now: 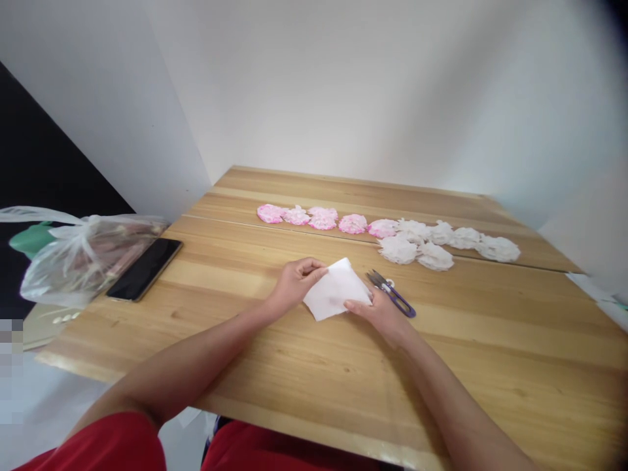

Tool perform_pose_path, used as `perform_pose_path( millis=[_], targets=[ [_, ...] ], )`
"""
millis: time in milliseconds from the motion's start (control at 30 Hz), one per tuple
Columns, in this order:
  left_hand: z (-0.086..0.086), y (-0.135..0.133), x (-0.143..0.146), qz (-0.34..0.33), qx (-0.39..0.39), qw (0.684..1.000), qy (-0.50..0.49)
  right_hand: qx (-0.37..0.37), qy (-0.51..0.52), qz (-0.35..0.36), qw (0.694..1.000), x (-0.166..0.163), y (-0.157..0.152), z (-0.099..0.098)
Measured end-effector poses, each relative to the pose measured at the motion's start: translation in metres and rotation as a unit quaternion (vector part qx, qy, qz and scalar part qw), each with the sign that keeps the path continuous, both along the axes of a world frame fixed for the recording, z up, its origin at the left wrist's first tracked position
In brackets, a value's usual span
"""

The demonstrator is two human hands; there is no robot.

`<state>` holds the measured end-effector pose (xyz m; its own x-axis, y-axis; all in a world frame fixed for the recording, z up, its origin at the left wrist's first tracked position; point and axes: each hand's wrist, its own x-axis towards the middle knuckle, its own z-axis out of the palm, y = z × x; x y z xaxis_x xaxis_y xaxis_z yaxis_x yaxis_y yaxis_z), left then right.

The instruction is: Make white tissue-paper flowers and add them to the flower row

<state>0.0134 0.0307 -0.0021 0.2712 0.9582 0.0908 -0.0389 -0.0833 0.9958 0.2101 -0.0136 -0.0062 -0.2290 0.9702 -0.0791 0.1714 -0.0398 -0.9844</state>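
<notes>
A folded white paper napkin (336, 290) lies on the wooden table (314, 353). My left hand (297, 282) pinches its left corner with thumb and fingers closed. My right hand (380, 309) grips its right edge, fingers curled. Purple-handled thread snips (392, 294) lie on the table just right of my right hand, touching or nearly touching it. Behind the napkin runs a row of finished paper flowers: several pink ones (321, 219) on the left, several white ones (436, 243) on the right.
A black phone (144, 268) lies flat near the table's left edge. Next to it hangs a clear plastic bag (73, 255) with something green behind it. White walls close in behind and on both sides.
</notes>
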Motion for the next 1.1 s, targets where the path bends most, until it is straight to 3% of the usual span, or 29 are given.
perform_pose_path(
  millis=[133,333,467,667,1100],
  targets=[
    [-0.003,0.004,-0.001,0.013,-0.033,0.999,-0.037,-0.009,0.057,0.018,0.998,-0.01,-0.004,-0.001],
    [-0.007,0.0,0.002,-0.004,-0.035,0.999,-0.019,-0.079,0.07,-0.101,0.989,-0.014,-0.005,-0.013],
    [-0.01,-0.001,0.005,-0.011,-0.028,1.0,-0.005,-0.069,0.081,-0.121,0.987,-0.013,-0.004,-0.012],
    [-0.016,-0.002,0.004,-0.034,0.034,0.998,0.044,-0.065,0.076,-0.133,0.986,-0.014,-0.005,-0.009],
    [-0.007,-0.013,0.004,-0.015,0.124,0.979,0.16,-0.059,0.096,-0.144,0.983,-0.017,-0.006,-0.007]
  ],
)
